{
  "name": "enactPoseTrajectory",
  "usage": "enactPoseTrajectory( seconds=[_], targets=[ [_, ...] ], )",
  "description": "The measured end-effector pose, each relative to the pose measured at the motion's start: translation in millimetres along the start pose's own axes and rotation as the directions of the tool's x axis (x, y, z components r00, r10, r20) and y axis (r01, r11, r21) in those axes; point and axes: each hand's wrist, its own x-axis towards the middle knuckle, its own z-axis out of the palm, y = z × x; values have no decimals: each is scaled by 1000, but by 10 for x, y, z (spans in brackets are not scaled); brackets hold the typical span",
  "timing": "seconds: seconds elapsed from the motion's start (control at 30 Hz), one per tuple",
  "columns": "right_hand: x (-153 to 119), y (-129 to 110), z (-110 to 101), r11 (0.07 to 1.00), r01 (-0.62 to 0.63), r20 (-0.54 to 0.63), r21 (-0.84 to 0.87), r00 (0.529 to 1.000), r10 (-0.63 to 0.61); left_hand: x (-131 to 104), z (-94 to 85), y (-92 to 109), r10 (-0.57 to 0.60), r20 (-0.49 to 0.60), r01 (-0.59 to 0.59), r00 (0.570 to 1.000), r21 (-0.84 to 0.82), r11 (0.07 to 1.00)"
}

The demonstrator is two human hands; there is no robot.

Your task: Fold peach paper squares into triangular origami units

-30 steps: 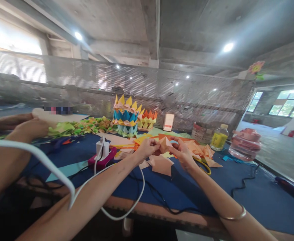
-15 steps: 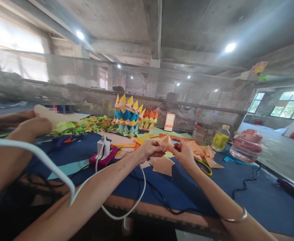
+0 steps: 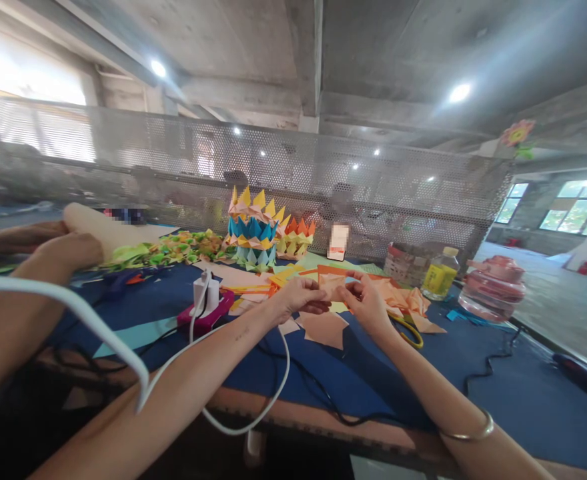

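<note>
Above the blue table, my left hand point(image 3: 303, 298) pinches the left side of a folded peach paper piece point(image 3: 331, 285). My right hand point(image 3: 362, 298) grips the same piece from the right, thumb and fingers closed on its edge. Below the hands a peach paper sheet point(image 3: 323, 328) lies on the table. Loose peach folded papers point(image 3: 398, 299) lie beside my right hand, with yellow-handled scissors point(image 3: 409, 333) partly under them. Behind stand a tiered folded-paper piece point(image 3: 253, 230) in yellow, blue and peach, and a smaller orange and yellow one point(image 3: 296, 240).
A co-worker's hands point(image 3: 68, 250) hold large paper at the left. Near my left forearm are a magenta power strip point(image 3: 206, 313) and white cable point(image 3: 286, 373). A yellow-labelled bottle point(image 3: 440, 275), pink jug point(image 3: 492, 288) and phone point(image 3: 338, 241) stand further back.
The peach piece between my hands has changed from a pointed shape to a flatter one. My right fingers have shifted slightly along it. The co-worker's paper has moved slightly left.
</note>
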Motion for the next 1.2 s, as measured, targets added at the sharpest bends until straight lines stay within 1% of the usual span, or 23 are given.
enactPoseTrajectory(
  seconds=[0.17,0.27,0.4,0.53,0.63,0.77,0.83,1.03,1.13,1.2],
  targets=[
    [-32,-13,-1,993,87,-24,-80,996,-89,-5,-8,17,32,-38,-34,999,-61,998],
    [-43,-11,-1,977,145,8,-159,989,-145,-5,-17,21,49,-48,-54,998,-113,992],
    [-41,8,-4,950,194,43,-244,981,-190,12,-32,11,48,-55,-56,997,-149,987],
    [-37,17,-22,891,247,18,-382,966,-260,27,-42,-5,53,-58,-62,997,-168,984],
    [-45,-8,-26,844,260,26,-468,959,-281,28,-40,-13,65,-43,-71,997,-168,983],
    [-58,-45,-1,848,308,97,-431,950,-295,21,-32,-24,73,-37,-78,997,-168,983],
    [-59,-40,10,854,322,108,-408,946,-305,18,-32,-29,73,-26,-76,997,-169,983],
    [-63,-5,7,880,281,92,-384,959,-267,23,-53,-34,45,81,-32,996,-157,987],
    [-78,-32,6,897,254,58,-362,966,-250,25,-54,-35,38,116,-22,992,-137,990],
    [-90,-59,8,908,234,29,-349,971,-239,17,-43,-33,39,118,-23,992,-136,990]
  ],
)
